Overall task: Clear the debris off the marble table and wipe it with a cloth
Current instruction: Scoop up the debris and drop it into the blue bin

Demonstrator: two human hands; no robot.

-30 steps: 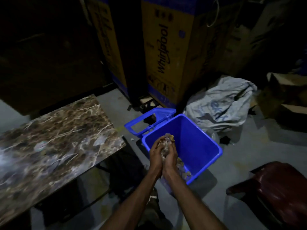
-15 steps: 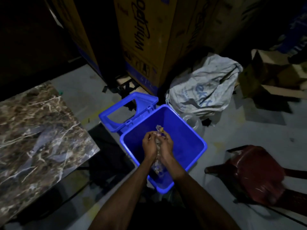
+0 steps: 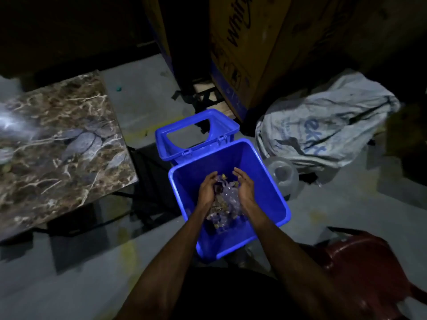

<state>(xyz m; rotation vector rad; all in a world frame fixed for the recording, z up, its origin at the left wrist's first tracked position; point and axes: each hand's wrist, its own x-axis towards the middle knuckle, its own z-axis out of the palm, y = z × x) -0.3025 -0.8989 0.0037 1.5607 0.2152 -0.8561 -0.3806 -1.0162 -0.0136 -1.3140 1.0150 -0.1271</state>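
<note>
**dustbunny_42:** so what's going on here? both hands are in the middle of the frame, over the blue bin [image 3: 272, 188]

**marble_mike:** yeah, the left hand [image 3: 207, 191] and right hand [image 3: 245, 189] sit side by side above the bin's open mouth, palms turned toward each other, fingers pretty straight and spread apart. Neither is clamped on anything. Between and below them is the debris [image 3: 223, 202], crumpled clear plastic with brownish scraps in it. Looks to me like a dump, hands parted so the stuff drops straight in. Whether the plastic is touching the palms or already loose, can't tell, it's dark and blurry

**dustbunny_42:** makes sense to hold it low over the opening, nothing lands on the floor. And the table?

**marble_mike:** marble table [image 3: 57, 144] is at the left of the frame, well apart from the bin. Bin's lid [image 3: 196, 135] is flipped back behind it, upper centre, so the mouth is fully open. I'd guess the clearing part is close to done, there may be a small speck near the left edge but too blurry to call. Wiping isn't started and I don't see a cloth anywhere
</note>
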